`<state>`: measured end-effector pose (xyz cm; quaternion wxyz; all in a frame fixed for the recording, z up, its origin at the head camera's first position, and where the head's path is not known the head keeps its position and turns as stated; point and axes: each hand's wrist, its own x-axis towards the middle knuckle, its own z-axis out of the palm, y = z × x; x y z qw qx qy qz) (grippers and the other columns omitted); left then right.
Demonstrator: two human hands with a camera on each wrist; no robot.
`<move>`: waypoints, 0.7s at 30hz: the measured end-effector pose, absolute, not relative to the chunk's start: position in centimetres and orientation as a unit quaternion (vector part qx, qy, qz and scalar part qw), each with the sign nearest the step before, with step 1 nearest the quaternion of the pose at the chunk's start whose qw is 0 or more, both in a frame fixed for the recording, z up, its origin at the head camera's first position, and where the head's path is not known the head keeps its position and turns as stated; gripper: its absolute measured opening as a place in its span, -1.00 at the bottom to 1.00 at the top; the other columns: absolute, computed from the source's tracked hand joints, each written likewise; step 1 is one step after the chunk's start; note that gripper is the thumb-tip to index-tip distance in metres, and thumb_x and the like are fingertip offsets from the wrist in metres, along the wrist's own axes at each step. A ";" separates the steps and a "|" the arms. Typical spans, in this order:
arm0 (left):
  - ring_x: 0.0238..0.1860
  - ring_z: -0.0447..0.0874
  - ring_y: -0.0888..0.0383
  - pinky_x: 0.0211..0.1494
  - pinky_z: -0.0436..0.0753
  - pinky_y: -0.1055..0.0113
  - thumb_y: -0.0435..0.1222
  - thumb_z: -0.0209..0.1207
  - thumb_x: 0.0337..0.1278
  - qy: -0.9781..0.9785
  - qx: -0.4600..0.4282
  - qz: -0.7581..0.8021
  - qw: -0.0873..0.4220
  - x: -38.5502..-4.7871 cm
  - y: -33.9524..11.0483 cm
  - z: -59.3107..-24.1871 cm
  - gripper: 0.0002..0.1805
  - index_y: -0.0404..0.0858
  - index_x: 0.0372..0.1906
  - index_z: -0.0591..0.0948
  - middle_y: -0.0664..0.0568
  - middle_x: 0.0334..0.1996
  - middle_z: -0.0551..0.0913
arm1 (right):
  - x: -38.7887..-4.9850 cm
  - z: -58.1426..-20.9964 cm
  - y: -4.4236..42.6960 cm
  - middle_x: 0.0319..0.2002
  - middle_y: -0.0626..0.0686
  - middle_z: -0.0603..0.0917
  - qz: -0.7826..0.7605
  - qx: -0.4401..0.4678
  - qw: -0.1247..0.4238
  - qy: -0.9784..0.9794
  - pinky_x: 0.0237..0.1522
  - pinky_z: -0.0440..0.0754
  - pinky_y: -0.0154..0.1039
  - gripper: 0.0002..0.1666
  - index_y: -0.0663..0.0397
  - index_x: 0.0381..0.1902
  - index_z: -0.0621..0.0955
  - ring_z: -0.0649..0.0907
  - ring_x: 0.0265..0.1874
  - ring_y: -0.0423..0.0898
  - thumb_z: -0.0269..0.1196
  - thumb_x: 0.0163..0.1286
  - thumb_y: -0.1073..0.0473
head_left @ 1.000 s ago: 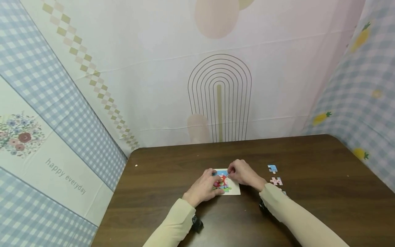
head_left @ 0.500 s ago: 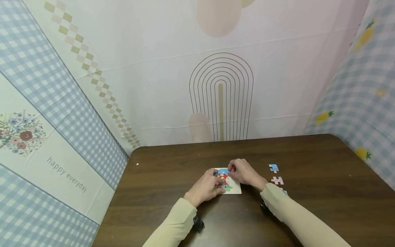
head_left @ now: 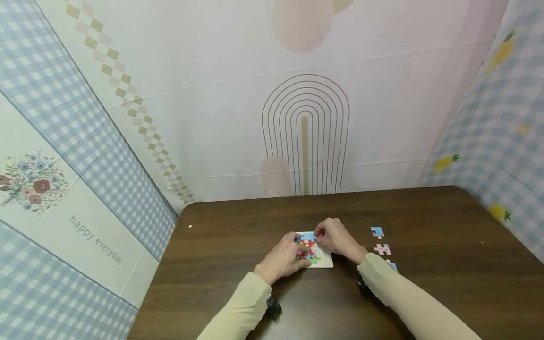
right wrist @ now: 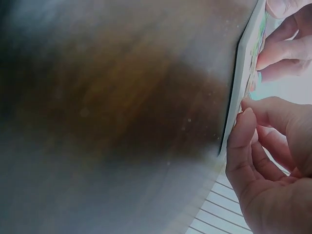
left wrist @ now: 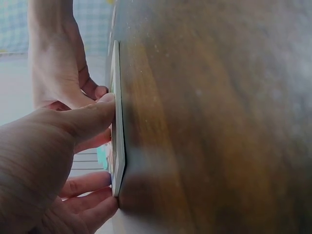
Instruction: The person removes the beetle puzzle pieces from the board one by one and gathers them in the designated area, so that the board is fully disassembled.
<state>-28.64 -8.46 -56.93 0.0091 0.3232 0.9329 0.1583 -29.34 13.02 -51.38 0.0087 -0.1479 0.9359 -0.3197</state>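
A small white puzzle board lies flat on the table, with part of a colourful picture in blue, red and green pieces laid on its left side. My left hand rests across that side, thumb near the close edge and fingers spread over the picture. In the left wrist view, the left thumb presses at the board's edge. Curled over the upper right of the picture, my right hand pinches a puzzle piece at the board between thumb and index finger. The fingertips hide most of that piece.
To the right of the board lie a blue puzzle piece, a pink one and another blue one partly behind the right sleeve. A tiny white bit lies at the table's left. A patterned cloth hangs behind the table.
Both hands keep nearly the same places on the board; the right fingers shift only slightly at the picture's upper right. The head view has moved a little.
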 end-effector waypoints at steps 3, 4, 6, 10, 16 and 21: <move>0.43 0.55 0.01 0.48 0.65 0.12 0.14 0.40 0.40 0.933 0.328 0.148 0.005 -28.7 -8.5 -57.2 -0.58 0.00 0.14 0.84 -0.11 0.42 0.57 | -29.2 -51.3 12.9 -0.38 0.09 0.81 -0.318 -0.140 -0.006 0.938 -0.38 0.63 -0.30 -0.99 0.25 -0.32 0.83 0.64 -0.46 -0.16 0.49 0.31 0.38; 0.43 0.55 0.01 0.48 0.65 0.13 0.15 0.39 0.41 0.933 0.332 0.142 0.002 -28.8 -8.5 -57.3 -0.58 0.01 0.14 0.84 -0.10 0.42 0.57 | -29.2 -51.3 12.9 -0.37 0.10 0.82 -0.320 -0.137 -0.013 0.937 -0.38 0.64 -0.29 -0.98 0.26 -0.32 0.83 0.65 -0.45 -0.16 0.49 0.30 0.38; 0.44 0.55 0.00 0.47 0.65 0.13 0.16 0.37 0.41 0.932 0.338 0.135 -0.003 -28.9 -8.6 -57.4 -0.58 0.03 0.15 0.83 -0.11 0.43 0.56 | -29.1 -51.3 13.0 -0.35 0.12 0.84 -0.322 -0.136 -0.026 0.937 -0.37 0.67 -0.27 -0.97 0.26 -0.31 0.84 0.67 -0.44 -0.15 0.49 0.28 0.40; 0.45 0.55 -0.01 0.47 0.65 0.12 0.18 0.36 0.42 0.930 0.343 0.134 -0.005 -28.8 -8.7 -57.5 -0.60 0.04 0.10 0.81 -0.12 0.43 0.56 | -29.0 -51.2 13.3 -0.31 0.15 0.85 -0.328 -0.129 -0.024 0.936 -0.33 0.70 -0.25 -0.94 0.24 -0.28 0.85 0.68 -0.42 -0.14 0.48 0.30 0.40; 0.43 0.55 -0.01 0.45 0.67 0.11 0.19 0.34 0.43 0.928 0.344 0.140 -0.003 -28.6 -9.0 -57.5 -0.59 0.05 0.11 0.79 -0.10 0.42 0.55 | -28.7 -50.8 14.6 -0.28 0.16 0.86 -0.339 -0.130 -0.002 0.932 -0.34 0.71 -0.25 -0.91 0.26 -0.20 0.85 0.68 -0.43 -0.15 0.44 0.38 0.38; 0.42 0.55 0.00 0.43 0.68 0.12 0.19 0.34 0.43 0.927 0.346 0.142 -0.005 -28.7 -9.2 -57.7 -0.60 0.07 0.14 0.78 -0.08 0.41 0.55 | -28.3 -50.4 16.5 -0.30 0.13 0.83 -0.343 -0.122 0.004 0.931 -0.42 0.66 -0.31 -0.90 0.25 -0.16 0.85 0.66 -0.48 -0.18 0.41 0.44 0.37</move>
